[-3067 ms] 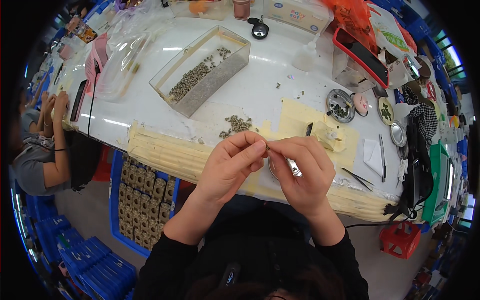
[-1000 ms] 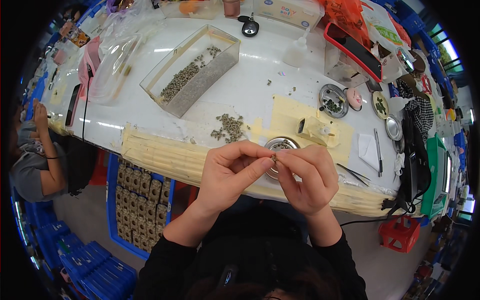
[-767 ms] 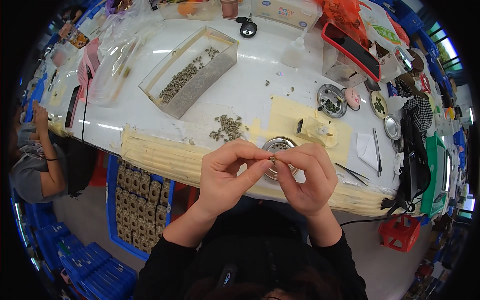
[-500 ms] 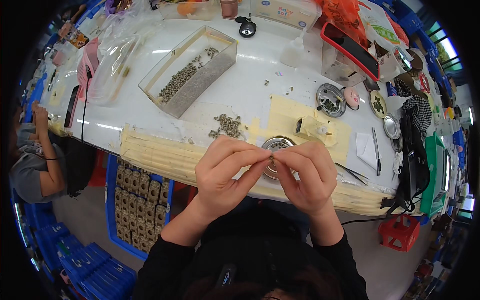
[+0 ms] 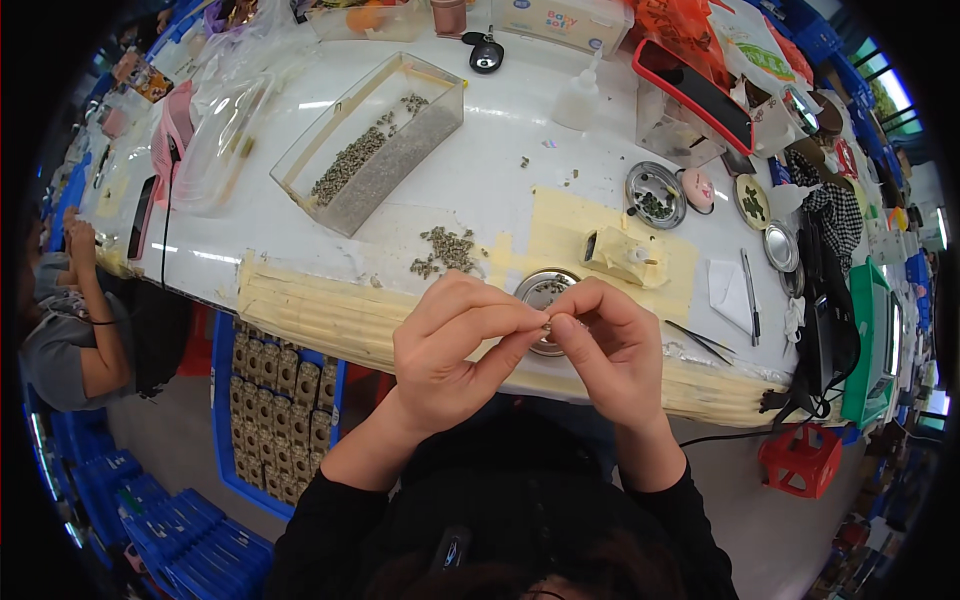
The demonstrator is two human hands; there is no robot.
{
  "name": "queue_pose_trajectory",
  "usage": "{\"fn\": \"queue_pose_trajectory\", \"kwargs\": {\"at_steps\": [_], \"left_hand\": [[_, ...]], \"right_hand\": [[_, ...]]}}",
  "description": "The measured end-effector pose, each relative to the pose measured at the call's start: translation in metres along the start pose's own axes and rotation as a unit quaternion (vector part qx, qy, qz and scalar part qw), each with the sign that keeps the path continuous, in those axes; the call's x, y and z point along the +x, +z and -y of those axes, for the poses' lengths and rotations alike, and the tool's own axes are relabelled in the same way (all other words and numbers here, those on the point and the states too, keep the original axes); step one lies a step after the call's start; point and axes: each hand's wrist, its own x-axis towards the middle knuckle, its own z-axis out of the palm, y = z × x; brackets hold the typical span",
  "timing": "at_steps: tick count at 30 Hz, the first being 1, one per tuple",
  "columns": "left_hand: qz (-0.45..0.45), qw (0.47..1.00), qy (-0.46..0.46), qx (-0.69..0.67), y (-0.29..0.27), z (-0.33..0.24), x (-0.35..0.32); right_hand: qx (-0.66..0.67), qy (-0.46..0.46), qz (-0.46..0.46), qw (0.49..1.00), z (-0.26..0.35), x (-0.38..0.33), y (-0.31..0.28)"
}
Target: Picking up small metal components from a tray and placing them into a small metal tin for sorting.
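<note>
L hand: pinching a tiny part
R hand: pinching same pc, over metal dish w/ some pcs
Pile: loose, left of dish
Clear box: far left, lots inside
Progress: 1 pc in work, plenty left imo; can't tell what's done

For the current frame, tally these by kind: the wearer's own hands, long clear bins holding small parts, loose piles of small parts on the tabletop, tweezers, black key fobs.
Wearer's hands: 2, left hand and right hand
Long clear bin: 1
Loose pile of small parts: 1
Tweezers: 1
Black key fob: 1
Total: 6
</note>
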Motion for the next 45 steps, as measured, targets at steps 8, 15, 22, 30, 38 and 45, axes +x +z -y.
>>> {"fn": "queue_pose_trajectory", "kwargs": {"at_steps": [8, 15, 22, 30, 38, 45], "left_hand": [[0.033, 0.999, -0.009, -0.015, 0.016, -0.007, 0.006], [0.082, 0.996, 0.012, 0.025, 0.034, -0.011, 0.015], [0.108, 0.994, -0.014, -0.005, 0.049, -0.014, 0.023], [0.105, 0.987, -0.091, -0.083, 0.055, -0.009, 0.018], [0.095, 0.993, -0.056, -0.034, 0.051, -0.011, 0.02], [0.071, 0.994, -0.073, -0.047, 0.051, -0.009, 0.016]], "right_hand": [[0.13, 0.06, 0.008, 0.99, 0.002, -0.009, -0.016], [0.064, 0.021, -0.027, 0.997, 0.002, -0.019, -0.038], [-0.039, -0.027, -0.062, 0.997, 0.002, -0.024, -0.053], [-0.013, -0.012, -0.071, 0.997, -0.002, -0.024, -0.053], [-0.101, -0.061, -0.079, 0.99, -0.001, -0.021, -0.051], [-0.144, -0.091, -0.115, 0.979, 0.0, -0.019, -0.047]]}}
